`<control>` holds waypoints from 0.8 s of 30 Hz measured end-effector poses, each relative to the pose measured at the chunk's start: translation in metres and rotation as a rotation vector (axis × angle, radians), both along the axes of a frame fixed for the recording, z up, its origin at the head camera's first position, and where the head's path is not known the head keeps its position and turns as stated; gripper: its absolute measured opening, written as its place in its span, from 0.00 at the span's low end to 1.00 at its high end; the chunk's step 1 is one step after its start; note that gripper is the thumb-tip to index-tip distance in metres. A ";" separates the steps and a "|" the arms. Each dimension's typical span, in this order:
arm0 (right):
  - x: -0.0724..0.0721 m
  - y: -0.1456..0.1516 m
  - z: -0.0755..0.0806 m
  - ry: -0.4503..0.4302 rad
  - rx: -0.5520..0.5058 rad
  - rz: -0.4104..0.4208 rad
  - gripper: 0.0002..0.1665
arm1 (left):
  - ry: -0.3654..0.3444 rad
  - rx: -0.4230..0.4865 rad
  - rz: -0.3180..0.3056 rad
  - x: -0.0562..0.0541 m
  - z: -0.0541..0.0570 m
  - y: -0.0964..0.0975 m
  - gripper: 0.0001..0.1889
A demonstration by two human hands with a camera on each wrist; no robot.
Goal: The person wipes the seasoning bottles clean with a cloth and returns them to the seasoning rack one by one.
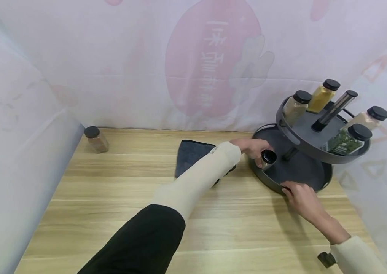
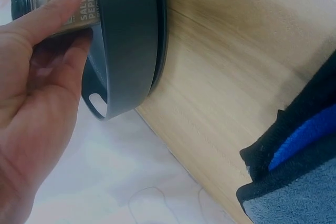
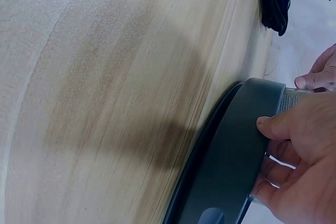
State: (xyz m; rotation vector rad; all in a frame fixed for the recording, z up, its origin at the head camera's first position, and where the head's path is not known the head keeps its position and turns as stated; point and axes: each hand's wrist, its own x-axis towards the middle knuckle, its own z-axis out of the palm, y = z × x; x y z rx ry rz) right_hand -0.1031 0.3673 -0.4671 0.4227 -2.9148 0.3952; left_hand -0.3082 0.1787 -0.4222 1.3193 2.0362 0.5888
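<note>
My left hand (image 1: 252,147) pinches a clear jar (image 2: 71,3) with a black lid between thumb and fingers. Its label reads SALT and PEPPER in the left wrist view. The jar is inside the left rim of the dark grey lower tray (image 1: 304,171), its base hidden behind the tray wall in that view. At the front of this tray, my right hand (image 1: 303,199) grips the rim, thumb on the outside and fingers over the inner side. Above stands the upper tray (image 1: 308,123), joined by a central post (image 1: 337,108).
On the upper tray are several black-lidded jars, among them a yellow one (image 1: 320,99) and a green one (image 1: 344,142). A folded grey cloth (image 1: 191,156) lies beside my left forearm. One brownish jar (image 1: 98,140) stands at the table's far left corner. Printed white sheets (image 1: 128,76) enclose the table.
</note>
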 end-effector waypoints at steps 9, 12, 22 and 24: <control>0.002 0.000 0.001 0.011 0.001 0.003 0.06 | 0.006 -0.023 0.048 0.001 -0.003 0.002 0.29; 0.001 0.000 0.000 0.005 0.005 -0.001 0.06 | -0.014 -0.036 0.082 0.000 -0.006 0.002 0.34; -0.002 -0.001 0.001 -0.008 -0.003 -0.002 0.06 | -0.070 -0.029 0.152 -0.001 -0.009 0.001 0.41; -0.002 -0.001 0.002 -0.021 0.001 -0.004 0.07 | -0.070 -0.021 0.145 -0.002 -0.009 -0.002 0.42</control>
